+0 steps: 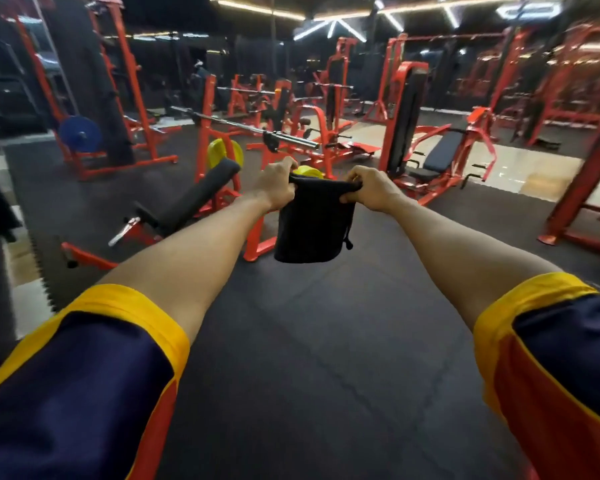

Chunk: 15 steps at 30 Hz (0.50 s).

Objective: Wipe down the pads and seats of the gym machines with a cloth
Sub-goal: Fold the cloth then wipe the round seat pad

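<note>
The cloth (314,223) hangs in mid-air above the floor (309,341), top edge stretched between left grip (278,188) and right grip (369,188), each clamped on a corner. It looks light, soft and limp; a bunched hold mid-cloth should suit wiping. The nearest pad (194,199) lies ahead, left.
</note>
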Motion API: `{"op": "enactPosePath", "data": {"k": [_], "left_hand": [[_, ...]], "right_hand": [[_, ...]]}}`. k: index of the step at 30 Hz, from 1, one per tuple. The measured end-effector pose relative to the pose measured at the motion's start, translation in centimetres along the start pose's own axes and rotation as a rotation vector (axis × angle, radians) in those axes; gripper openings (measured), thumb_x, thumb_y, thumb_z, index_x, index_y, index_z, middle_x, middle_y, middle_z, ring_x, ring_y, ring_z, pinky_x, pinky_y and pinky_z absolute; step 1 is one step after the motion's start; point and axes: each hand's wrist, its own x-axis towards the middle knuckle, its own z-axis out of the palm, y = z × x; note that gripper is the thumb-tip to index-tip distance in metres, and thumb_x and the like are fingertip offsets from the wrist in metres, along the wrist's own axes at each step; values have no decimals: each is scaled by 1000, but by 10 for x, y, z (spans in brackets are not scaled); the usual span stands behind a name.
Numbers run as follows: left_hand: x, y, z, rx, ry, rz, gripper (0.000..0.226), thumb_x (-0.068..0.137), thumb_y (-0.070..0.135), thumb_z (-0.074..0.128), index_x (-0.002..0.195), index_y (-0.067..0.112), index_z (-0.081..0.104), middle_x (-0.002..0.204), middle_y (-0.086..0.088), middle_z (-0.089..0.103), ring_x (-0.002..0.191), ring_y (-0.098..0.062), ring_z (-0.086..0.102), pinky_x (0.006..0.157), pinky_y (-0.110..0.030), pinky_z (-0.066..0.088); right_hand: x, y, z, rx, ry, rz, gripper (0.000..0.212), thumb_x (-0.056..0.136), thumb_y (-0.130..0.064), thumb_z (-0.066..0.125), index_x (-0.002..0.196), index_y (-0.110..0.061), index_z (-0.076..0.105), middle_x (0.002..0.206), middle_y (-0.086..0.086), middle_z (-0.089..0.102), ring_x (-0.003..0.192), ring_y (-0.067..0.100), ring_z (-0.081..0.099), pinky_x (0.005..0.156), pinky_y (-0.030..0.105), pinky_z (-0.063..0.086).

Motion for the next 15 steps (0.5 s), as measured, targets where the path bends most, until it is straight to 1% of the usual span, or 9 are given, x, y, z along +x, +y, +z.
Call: {"op": "enactPosePath", "data": {"k": [2,4,6,9,12,15], "left_hand": [[36,0,15,-27,-6,27,41,89,8,56,130,11,60,125,-17,66,117,-34,61,97,-37,47],[65,3,33,-58,-12,77,35,88,6,55,121,10,64,120,-17,68,114,-34,62,95,-36,46],[98,5,53,-93,-50,121,30,86,5,53,113,10,65,115,-17,69,109,-34,62,91,-36,47],[155,10,94,-123,-68,196,26,84,4,51,107,11,61,108,-15,68,103,-34,62,85,-35,45],[210,23,139,-164,-97,229,26,85,4,51,108,11,61,109,-17,68,102,-34,61,85,-36,44],[260,40,186,-196,-130,269,26,85,6,51,108,14,60,111,-16,67,104,-35,60,87,-36,45]], "right_hand": [[20,15,-6,-11,33,46,41,78,-24,88,111,-18,64,103,3,66,95,24,62,81,36,49],[35,34,-12,-25,27,88,39,81,-24,86,111,-21,62,104,3,64,95,24,61,79,33,45],[56,55,-19,-39,55,125,39,80,-26,87,108,-24,60,105,3,64,97,26,61,79,34,46],[90,96,-32,-61,109,176,40,78,-28,87,104,-29,57,103,0,64,98,26,63,78,37,51],[115,137,-44,-50,157,217,37,82,-25,84,108,-25,58,104,1,64,95,22,63,80,39,54],[139,190,-54,-44,199,262,37,83,-21,83,112,-17,60,108,5,66,99,23,62,87,38,52]]}}
